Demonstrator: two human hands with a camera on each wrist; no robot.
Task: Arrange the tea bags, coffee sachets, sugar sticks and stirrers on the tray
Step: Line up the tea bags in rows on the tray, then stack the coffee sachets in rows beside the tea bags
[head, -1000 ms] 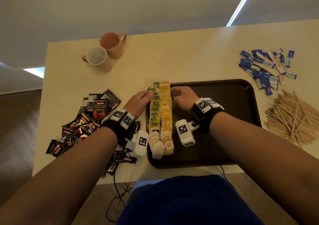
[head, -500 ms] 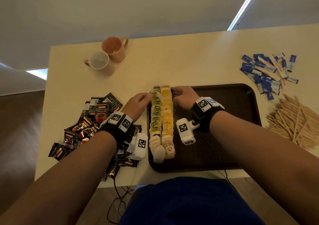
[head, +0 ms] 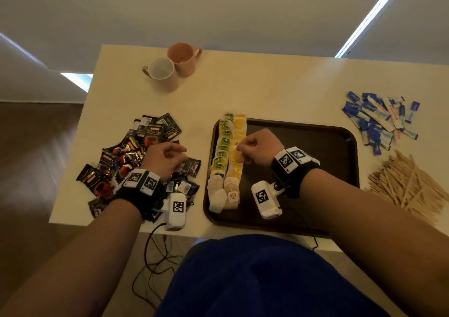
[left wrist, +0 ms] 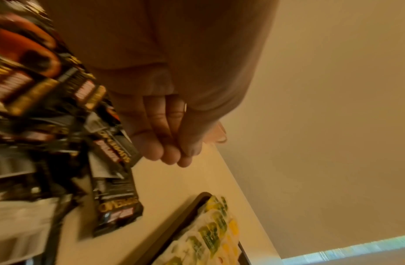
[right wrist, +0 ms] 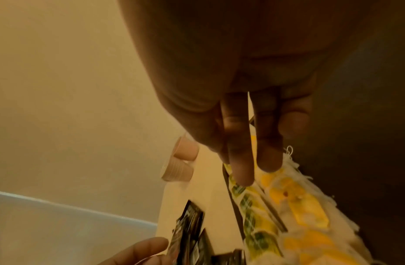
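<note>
Two columns of tea bags (head: 227, 151), green-tagged and yellow-tagged, lie along the left side of the dark brown tray (head: 303, 170). My right hand (head: 245, 150) hovers over the yellow column, and in the right wrist view its fingers (right wrist: 242, 170) hang relaxed just above the tea bags (right wrist: 287, 206), holding nothing. My left hand (head: 178, 156) is over the pile of black coffee sachets (head: 126, 156) left of the tray. Its fingers (left wrist: 172, 154) are nearly straight and empty, beside the sachets (left wrist: 38, 89). Blue sugar sticks (head: 379, 122) and wooden stirrers (head: 408, 185) lie right of the tray.
Two pink mugs (head: 162, 73) stand at the table's far left. The right two thirds of the tray is bare. Cables hang off the near table edge (head: 155, 253). The tray's near rim sits close to the table's front edge.
My left hand left the far end of the tea bag rows and moved left and back over the coffee sachets. My right hand drew back along the yellow column toward me.
</note>
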